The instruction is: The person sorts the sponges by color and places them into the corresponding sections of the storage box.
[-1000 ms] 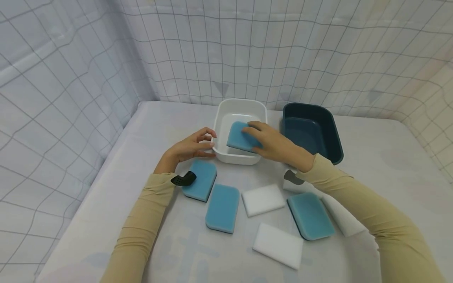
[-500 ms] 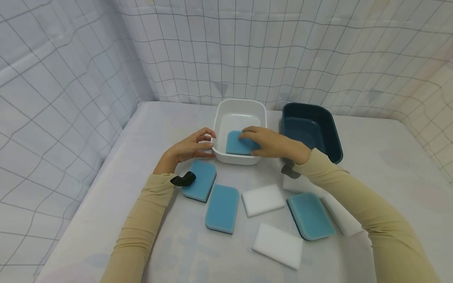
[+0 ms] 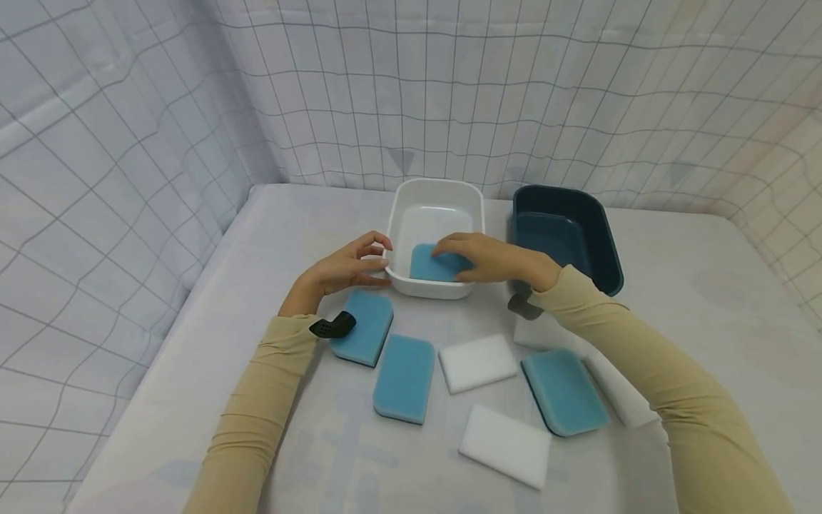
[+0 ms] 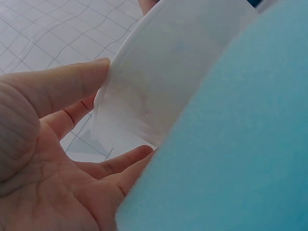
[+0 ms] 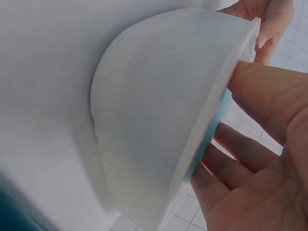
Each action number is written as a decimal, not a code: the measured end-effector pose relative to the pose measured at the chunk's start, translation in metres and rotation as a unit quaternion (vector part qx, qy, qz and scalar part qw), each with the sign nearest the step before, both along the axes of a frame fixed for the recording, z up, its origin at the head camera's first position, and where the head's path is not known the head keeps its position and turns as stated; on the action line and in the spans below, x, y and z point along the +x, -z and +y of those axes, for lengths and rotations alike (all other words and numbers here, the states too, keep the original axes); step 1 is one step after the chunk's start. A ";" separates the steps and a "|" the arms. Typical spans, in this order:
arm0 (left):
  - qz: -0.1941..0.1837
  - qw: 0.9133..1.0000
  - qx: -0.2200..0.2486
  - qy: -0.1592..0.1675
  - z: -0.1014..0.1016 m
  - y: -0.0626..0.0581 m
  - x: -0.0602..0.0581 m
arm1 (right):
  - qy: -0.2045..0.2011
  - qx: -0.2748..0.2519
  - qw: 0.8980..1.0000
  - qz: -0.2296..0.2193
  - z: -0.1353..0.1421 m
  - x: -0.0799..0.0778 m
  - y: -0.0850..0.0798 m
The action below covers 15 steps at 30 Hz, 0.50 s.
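In the head view, a blue sponge (image 3: 424, 263) lies low at the near end of a white plastic tub (image 3: 427, 289). My right hand (image 3: 491, 257) holds this sponge from the right, its thumb at the near rim and its fingers over the top. In the right wrist view a strip of the blue sponge (image 5: 211, 132) shows past the tub wall. My left hand (image 3: 347, 270) holds the tub's left rim between thumb and fingers. Just below that wrist lies another blue sponge (image 3: 366, 325), which fills much of the left wrist view.
A dark blue tub (image 3: 565, 235) stands right of the white one. Nearer lie a blue sponge (image 3: 403, 378), a blue-green sponge (image 3: 565, 392), a white sponge block (image 3: 478, 363) and another white block (image 3: 505, 446). More white pieces (image 3: 619, 389) lie partly under the right sleeve. Gridded cloth (image 3: 398, 93) hangs behind.
My right hand has moved down and toward me, and the tilted blue sponge has gone lower into the white tub's near end. The left hand has stayed at the rim.
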<state>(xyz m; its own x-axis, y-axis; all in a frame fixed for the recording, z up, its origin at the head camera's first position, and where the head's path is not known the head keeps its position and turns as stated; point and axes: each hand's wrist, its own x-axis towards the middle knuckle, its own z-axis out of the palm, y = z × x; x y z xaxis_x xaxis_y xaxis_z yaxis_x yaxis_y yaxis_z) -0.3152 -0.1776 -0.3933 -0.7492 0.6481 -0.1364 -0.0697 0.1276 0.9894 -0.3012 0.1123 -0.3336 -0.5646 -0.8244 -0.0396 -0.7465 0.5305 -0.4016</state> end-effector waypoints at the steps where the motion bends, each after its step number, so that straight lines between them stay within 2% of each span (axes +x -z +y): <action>1: 0.003 1.000 0.002 0.002 0.000 0.000 0.000 | -0.001 0.000 1.000 -0.001 0.001 0.000 0.001; 8: -0.016 1.000 -0.016 -0.014 0.004 -0.002 0.000 | 0.001 0.000 1.000 0.002 0.004 0.002 0.003; 15: -0.017 1.000 -0.017 -0.014 0.003 -0.002 0.000 | 0.009 -0.007 1.000 0.017 0.008 0.005 0.003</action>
